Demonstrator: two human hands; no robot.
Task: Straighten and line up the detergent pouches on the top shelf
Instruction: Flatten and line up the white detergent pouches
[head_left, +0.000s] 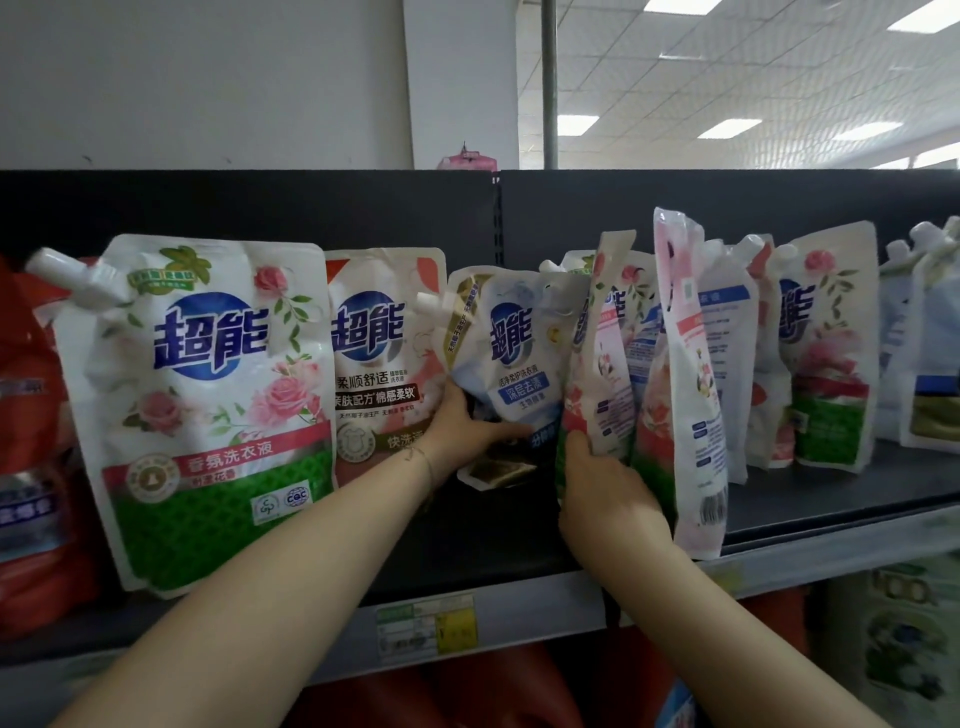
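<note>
Detergent pouches stand in a loose row on the dark top shelf (519, 545). A large rose-and-green pouch (208, 405) stands at the left front, with a peach pouch (384, 353) behind it. My left hand (462, 426) grips the lower part of a small blue-and-white pouch (514, 353), which leans tilted at the middle. My right hand (602, 483) holds the bottom of a rose pouch (597, 364) turned edge-on. Right of it a pink pouch (685, 384) stands sideways, overhanging the shelf's front edge, with more pouches behind.
Red pouches (31, 415) crowd the far left of the shelf. Pale blue pouches (924, 338) stand at the far right. A black back panel (311, 208) closes off the shelf behind. Price labels (426, 631) sit on the shelf's front rail, with red goods on the shelf below.
</note>
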